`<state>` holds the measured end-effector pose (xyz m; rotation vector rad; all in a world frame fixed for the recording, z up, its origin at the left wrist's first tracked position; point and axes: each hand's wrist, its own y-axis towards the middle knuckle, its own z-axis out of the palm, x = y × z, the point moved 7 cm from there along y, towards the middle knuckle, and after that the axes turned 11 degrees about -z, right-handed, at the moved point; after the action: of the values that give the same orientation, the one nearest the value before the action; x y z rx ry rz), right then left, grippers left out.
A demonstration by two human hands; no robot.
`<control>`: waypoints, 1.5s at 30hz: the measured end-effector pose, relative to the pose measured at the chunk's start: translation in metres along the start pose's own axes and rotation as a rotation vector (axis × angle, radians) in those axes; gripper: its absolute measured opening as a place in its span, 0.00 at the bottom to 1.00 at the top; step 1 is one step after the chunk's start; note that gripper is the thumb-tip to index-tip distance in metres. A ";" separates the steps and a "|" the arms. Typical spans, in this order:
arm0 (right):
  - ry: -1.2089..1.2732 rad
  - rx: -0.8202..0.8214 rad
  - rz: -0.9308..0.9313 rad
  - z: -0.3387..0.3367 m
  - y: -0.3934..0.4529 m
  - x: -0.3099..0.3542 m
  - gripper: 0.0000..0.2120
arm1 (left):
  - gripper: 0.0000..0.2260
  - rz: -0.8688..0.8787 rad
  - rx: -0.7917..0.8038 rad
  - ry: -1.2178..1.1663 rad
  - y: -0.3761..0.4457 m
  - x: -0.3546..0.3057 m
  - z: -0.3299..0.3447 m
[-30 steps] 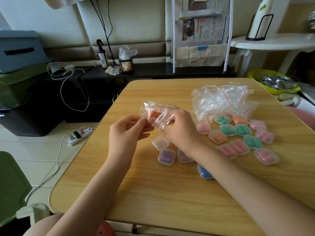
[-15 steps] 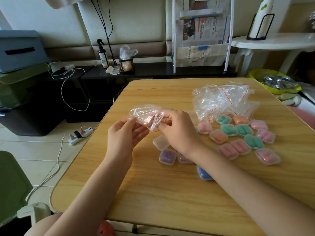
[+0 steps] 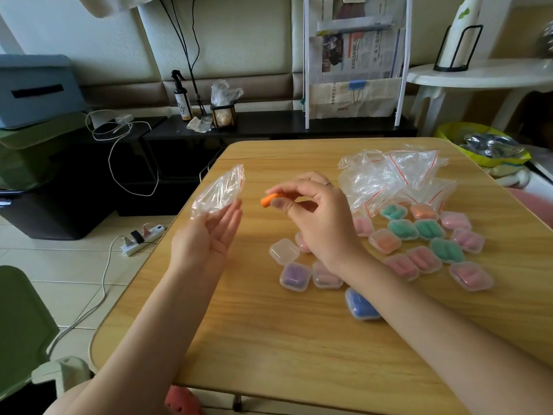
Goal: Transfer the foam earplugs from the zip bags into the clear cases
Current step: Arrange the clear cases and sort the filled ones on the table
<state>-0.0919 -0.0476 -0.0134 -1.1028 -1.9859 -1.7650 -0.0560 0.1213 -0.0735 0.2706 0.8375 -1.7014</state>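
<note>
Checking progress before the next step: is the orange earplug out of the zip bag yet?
Out. The right hand pinches the orange earplug in open air, apart from the zip bag at the left hand.

A second ago both my hands were together on the zip bag [image 3: 217,190], my right fingers pushed inside it. Now they have drawn apart. My right hand [image 3: 317,217] has come out of the bag and pinches an orange earplug [image 3: 270,200] between thumb and fingers, held above the surface. My left hand [image 3: 206,235] has swung out to the left, past the surface's edge, and holds the bag up by its lower end, fingers nearly straight.
</note>
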 end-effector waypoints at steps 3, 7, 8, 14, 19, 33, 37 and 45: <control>-0.015 0.118 -0.114 0.017 -0.004 0.010 0.08 | 0.14 -0.236 0.143 0.026 -0.004 0.025 0.015; -0.165 0.191 -0.224 0.026 -0.009 0.017 0.14 | 0.13 -0.363 0.285 0.119 -0.008 0.039 0.026; -0.195 0.213 -0.221 0.027 -0.010 0.017 0.16 | 0.13 -0.385 0.298 0.114 -0.009 0.040 0.027; -0.197 0.201 -0.265 0.028 -0.010 0.021 0.21 | 0.11 -0.448 0.102 -0.111 -0.005 0.043 0.017; -0.383 0.050 -0.315 0.008 -0.002 0.025 0.29 | 0.12 -0.290 0.001 0.227 0.000 0.033 0.008; -0.772 -0.229 -0.170 -0.070 0.022 -0.003 0.02 | 0.20 0.543 0.046 1.411 -0.037 0.008 0.038; -1.141 -0.142 -0.125 -0.077 0.019 -0.018 0.03 | 0.25 0.491 0.054 1.776 -0.037 0.027 0.038; -1.158 0.196 0.191 -0.066 0.014 -0.056 0.26 | 0.16 0.458 -0.048 1.859 -0.031 0.025 0.033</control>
<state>-0.0628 -0.1296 -0.0241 -2.4672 -2.3425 -0.7845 -0.0838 0.0834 -0.0521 1.9691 1.8388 -0.5802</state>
